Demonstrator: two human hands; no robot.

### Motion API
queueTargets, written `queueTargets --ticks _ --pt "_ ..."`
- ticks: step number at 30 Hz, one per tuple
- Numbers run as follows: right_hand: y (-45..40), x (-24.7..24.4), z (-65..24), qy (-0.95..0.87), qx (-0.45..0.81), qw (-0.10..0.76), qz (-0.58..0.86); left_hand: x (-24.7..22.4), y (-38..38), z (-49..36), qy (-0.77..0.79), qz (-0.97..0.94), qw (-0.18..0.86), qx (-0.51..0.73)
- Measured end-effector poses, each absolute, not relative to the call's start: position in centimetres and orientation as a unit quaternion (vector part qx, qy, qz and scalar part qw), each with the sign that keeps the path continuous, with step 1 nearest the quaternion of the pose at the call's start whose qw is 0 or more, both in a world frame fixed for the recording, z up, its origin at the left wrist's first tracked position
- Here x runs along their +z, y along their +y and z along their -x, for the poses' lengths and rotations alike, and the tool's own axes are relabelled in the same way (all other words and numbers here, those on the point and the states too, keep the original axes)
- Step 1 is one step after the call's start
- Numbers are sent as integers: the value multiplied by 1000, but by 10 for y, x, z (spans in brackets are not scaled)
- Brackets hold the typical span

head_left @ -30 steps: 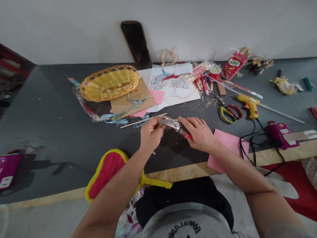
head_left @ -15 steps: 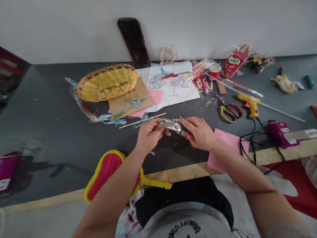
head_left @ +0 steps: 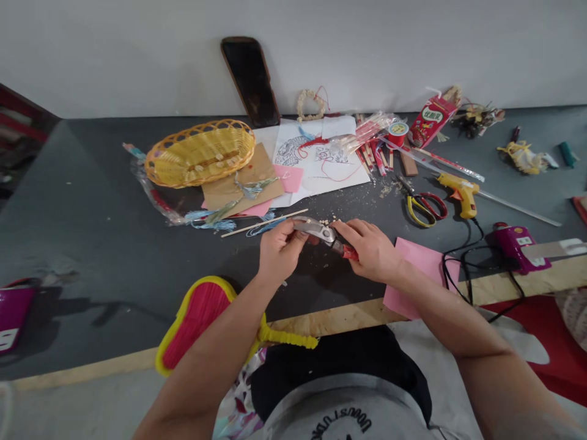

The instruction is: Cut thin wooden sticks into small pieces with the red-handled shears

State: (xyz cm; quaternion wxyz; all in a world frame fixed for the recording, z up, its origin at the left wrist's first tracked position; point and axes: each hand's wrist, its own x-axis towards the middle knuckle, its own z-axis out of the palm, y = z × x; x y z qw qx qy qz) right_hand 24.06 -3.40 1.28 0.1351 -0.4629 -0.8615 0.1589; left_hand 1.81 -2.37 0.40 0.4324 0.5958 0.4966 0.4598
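Note:
Red-handled pruning shears are gripped in my right hand, their metal blades pointing left over the dark tabletop. Close against the blades, my left hand is closed with thumb and fingers pinched together. What it pinches is too small or hidden to make out. Small pale bits lie on the table just beyond the shears. A thin pale stick lies beyond my left hand, next to blue tassels.
A yellow woven basket sits back left, and a phone leans on the wall. Right are scissors, a glue gun with its cord, and pink paper. A red-and-yellow fan-shaped piece overlaps the near edge.
My left hand has shifted slightly right, its thumb and fingers now closer together at the blade end. The shears and my right hand stay almost in place.

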Motion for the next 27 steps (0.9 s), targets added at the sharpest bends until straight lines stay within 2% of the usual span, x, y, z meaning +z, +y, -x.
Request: queueTargets --ticks 6,14,23,27 --pt "-30 13 -248 -867 207 156 426 2 -24 -18 474 -617 433 456" --pt "-32 13 -240 -863 124 115 477 6 -21 -21 528 -592 393 464" --pt "-30 11 -245 -872 131 134 452 8 -21 -17 452 -522 567 449" --pt "-30 8 -246 -874 130 156 442 8 -21 -20 442 -495 596 452"
